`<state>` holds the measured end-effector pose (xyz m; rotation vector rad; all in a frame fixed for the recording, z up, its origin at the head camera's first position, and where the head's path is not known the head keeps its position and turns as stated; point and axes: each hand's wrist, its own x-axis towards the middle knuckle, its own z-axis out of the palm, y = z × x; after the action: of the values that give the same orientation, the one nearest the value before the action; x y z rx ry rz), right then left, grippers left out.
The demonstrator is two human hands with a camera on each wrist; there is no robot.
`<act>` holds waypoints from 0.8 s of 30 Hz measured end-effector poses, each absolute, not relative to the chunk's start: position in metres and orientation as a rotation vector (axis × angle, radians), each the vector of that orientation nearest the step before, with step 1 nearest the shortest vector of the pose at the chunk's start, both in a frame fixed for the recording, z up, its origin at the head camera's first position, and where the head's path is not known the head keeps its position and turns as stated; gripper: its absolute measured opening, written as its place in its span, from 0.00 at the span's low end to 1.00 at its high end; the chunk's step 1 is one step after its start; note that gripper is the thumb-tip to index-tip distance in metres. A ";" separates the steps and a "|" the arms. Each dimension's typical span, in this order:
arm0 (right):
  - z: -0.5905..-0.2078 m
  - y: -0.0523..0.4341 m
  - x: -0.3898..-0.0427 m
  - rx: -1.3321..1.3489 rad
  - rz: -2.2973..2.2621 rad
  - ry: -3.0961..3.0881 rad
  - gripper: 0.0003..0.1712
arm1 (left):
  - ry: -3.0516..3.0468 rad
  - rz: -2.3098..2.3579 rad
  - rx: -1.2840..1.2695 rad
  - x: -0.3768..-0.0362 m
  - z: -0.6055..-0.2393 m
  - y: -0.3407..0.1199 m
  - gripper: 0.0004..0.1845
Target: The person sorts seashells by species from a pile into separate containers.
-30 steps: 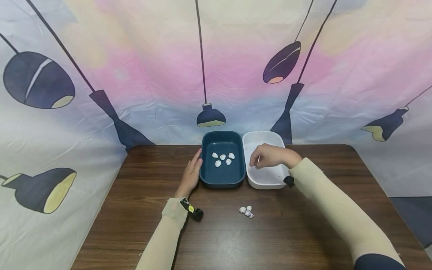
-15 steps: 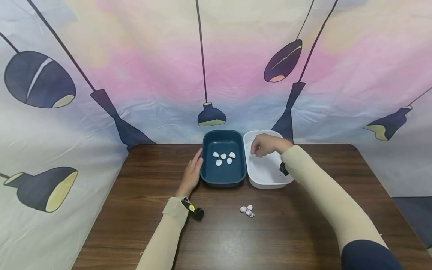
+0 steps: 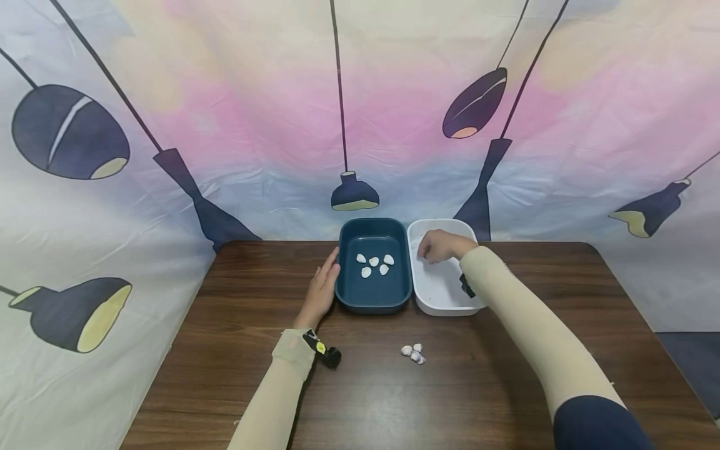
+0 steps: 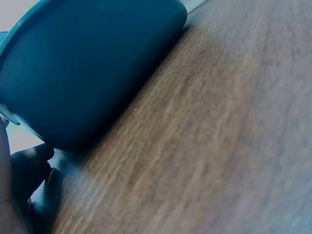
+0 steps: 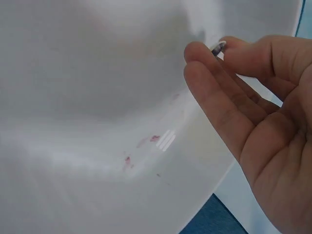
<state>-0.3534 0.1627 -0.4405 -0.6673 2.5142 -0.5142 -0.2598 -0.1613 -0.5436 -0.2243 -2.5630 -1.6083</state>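
The left hand (image 3: 320,289) touches a teal tray (image 3: 374,295) of shells (image 3: 374,261) — the right hand (image 3: 441,245) is over a white tray (image 3: 441,294).

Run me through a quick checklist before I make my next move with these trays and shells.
1. Right hand has a grip: ok, it pinches a small grey-and-white piece.
2. Piece clear of the white tray: cannot tell; the right hand is over that tray, but the gap isn't clear.
3. White tray unmarked inside: not ok, reddish marks show in the right wrist view.
4. Left hand at the blue tray: ok, it lies along the tray's left side.
5. Shells in the blue tray spread out: ok, five white shells lie apart.
6. Table free of shells: not ok, a small cluster of shells lies in front of the trays.
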 end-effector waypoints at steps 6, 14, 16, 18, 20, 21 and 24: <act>-0.447 0.160 -0.352 -0.668 -0.490 2.530 0.21 | -2.555 -1.603 -0.231 -0.260 -0.544 -0.161 0.29; -0.446 0.168 -0.348 -0.658 -0.497 2.512 0.23 | -2.542 -1.610 -0.244 -0.261 -0.545 -0.161 0.29; -0.441 0.171 -0.345 -0.679 -0.498 2.512 0.24 | -2.544 -1.611 -0.248 -0.261 -0.545 -0.161 0.29; -0.435 0.174 -0.342 -0.714 -0.500 2.519 0.24 | -2.545 -1.611 -0.247 -0.261 -0.545 -0.161 0.29; -0.429 0.177 -0.337 -0.762 -0.493 2.531 0.24 | -2.548 -1.610 -0.245 -0.262 -0.545 -0.161 0.29; -0.426 0.177 -0.335 -0.786 -0.492 2.535 0.24 | -2.551 -1.609 -0.244 -0.262 -0.545 -0.161 0.29; -0.417 0.180 -0.326 -0.825 -0.497 2.556 0.22 | -2.550 -1.611 -0.242 -0.262 -0.545 -0.162 0.29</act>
<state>-0.3258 0.1796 -0.4172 -0.8249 2.5564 -0.4966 -0.2617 -0.1621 -0.5452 -0.2424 -2.5501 -1.6113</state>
